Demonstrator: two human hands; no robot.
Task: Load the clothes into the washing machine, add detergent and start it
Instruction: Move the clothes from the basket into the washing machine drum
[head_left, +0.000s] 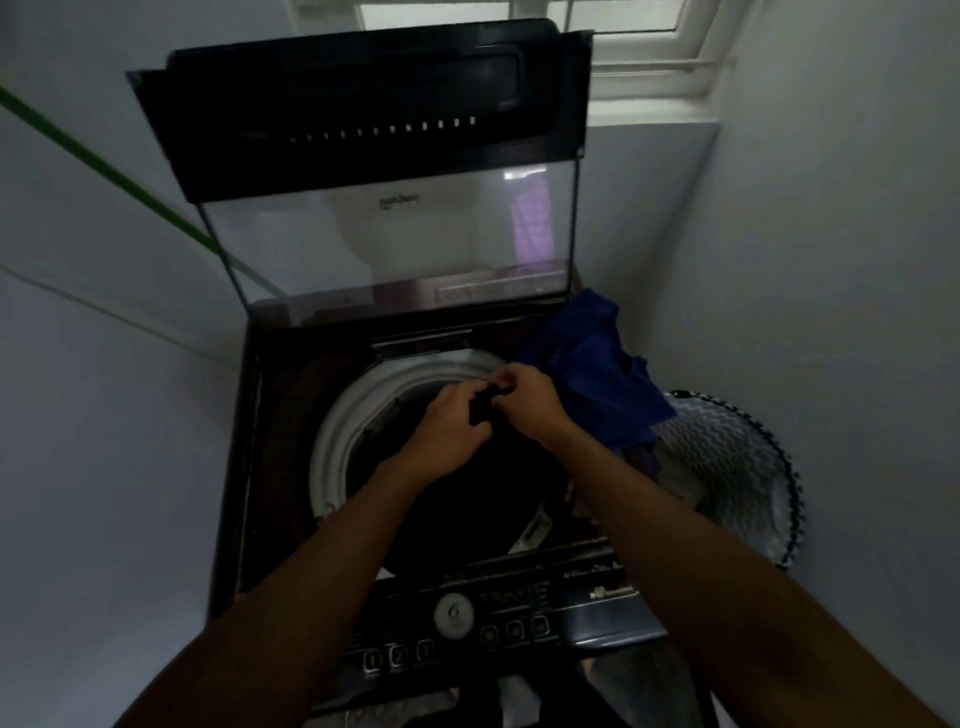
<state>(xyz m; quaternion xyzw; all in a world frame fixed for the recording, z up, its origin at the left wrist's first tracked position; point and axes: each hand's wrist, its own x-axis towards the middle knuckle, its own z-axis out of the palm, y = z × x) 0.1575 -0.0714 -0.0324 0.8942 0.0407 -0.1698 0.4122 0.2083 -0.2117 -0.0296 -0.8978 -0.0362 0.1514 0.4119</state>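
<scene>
Fingers of L hand (451, 427) and R hand (530, 397) are curled, both pinching a dark garment (480, 408) that hangs over the drum opening (332, 441) of the top-load washing machine (249, 467), lid (363, 130) raised at 12 o'clock. Blue cloth (592, 364) lies on the machine rim at approx. 2 o'clock of the hands; laundry basket (748, 467) at 3 o'clock beside the machine; control panel (467, 623) at 6 o'clock.

Over the open drum of the dark top-loading washing machine (291, 467), its glass lid (384, 228) raised, the left hand (451, 426) and right hand (530, 397) together pinch a small black garment (480, 405). A blue cloth (597, 364) drapes over the machine's right edge, beside a zigzag-patterned laundry basket (737, 457).
</scene>
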